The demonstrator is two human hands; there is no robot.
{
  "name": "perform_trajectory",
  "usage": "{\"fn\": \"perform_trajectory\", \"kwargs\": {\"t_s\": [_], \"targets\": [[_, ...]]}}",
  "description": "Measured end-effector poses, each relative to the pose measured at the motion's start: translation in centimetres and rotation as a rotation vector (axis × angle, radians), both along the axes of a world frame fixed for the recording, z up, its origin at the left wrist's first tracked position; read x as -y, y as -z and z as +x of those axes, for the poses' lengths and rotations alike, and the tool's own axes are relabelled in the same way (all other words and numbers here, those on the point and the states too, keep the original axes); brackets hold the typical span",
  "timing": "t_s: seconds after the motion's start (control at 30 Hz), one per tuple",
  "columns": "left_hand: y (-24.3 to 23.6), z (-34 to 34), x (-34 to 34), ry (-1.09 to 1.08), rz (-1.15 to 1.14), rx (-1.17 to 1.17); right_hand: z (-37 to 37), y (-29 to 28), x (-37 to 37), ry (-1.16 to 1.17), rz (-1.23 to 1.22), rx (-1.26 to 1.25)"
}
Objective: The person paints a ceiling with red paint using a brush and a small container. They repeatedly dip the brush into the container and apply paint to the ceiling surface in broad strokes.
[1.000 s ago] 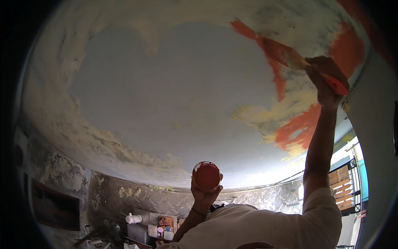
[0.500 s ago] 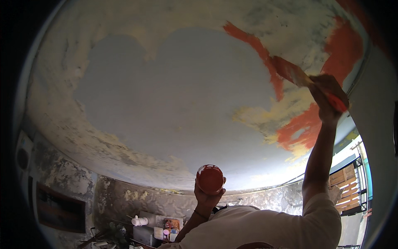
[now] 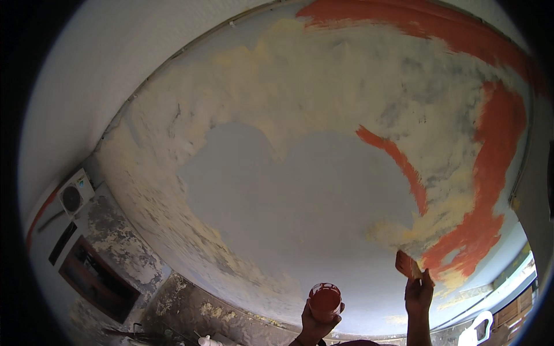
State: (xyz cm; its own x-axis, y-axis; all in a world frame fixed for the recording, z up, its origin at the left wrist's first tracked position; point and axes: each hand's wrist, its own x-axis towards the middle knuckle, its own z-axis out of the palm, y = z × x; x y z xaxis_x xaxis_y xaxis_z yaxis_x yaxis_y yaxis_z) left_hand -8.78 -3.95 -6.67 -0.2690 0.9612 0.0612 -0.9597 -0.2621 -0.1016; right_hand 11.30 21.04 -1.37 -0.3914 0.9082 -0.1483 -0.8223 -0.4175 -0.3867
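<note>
Room with a broad ceiling [image 3: 242, 184] filling most of the view: grey-blue patch mid, cream and stained plaster around it, bent by the lens. Orange-red paint in three places: a band [image 3: 404, 20] along the far edge, a wide stretch [image 3: 499, 144] down the right side ending in a ragged lobe low right, and a thin curved stroke [image 3: 404, 164] on the right border of the grey.

Right hand [image 3: 419, 293]: raised, fingers closed on the handle of a wide flat paintbrush [image 3: 407, 265]. Bristles loaded red. Brush long axis slants up-left from the hand, tip toward the grey, just left of the lobe's ragged edge. Thin stroke ends above the tip, with a cream gap between. Can't tell if bristles touch the ceiling or hang clear of it.

Left hand [image 3: 321, 327]: wrapped round a paint cup [image 3: 326, 316], mouth facing the camera, red paint inside, pale streaks at the rim. Cup sits left of and a bit lower than the right hand, well apart from the brush. Right hand is nearer the orange-red stretch; cup hand is under the grey.

Nothing visible between brush and cup, or between brush and lobe. Around: fan-fronted air-conditioner unit [image 3: 75, 194] on the left wall, dark framed opening [image 3: 99, 278] below it, peeling wall [image 3: 190, 311] along the bottom, white plastic chair [image 3: 468, 336] low right. All clear of both hands.
</note>
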Motion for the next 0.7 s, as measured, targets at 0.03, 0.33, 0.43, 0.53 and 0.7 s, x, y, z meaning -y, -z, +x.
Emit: {"fn": "perform_trajectory", "kwargs": {"t_s": [0.03, 0.33, 0.43, 0.53, 0.7], "targets": [[-0.3, 0.2, 0.3, -0.002, -0.001, 0.018, -0.1, 0.9, 0.2, -0.043, -0.002, 0.031], [1.0, -1.1, -0.3, -0.053, -0.078, -0.092, -1.4, -4.8, 0.1, 0.055, 0.278, 0.007], [-0.2, -1.4, -0.1, -0.064, -0.105, -0.089, -2.5, -7.8, 0.6, 0.049, 0.336, -0.052], [0.8, -1.5, -0.1, -0.108, -0.11, -0.09, -3.1, -9.3, 1.5, 0.043, 0.399, -0.051], [0.8, -1.6, 0.3, -0.121, -0.098, -0.066, -4.5, -12.5, 4.0, 0.079, 0.562, 0.096]]}}
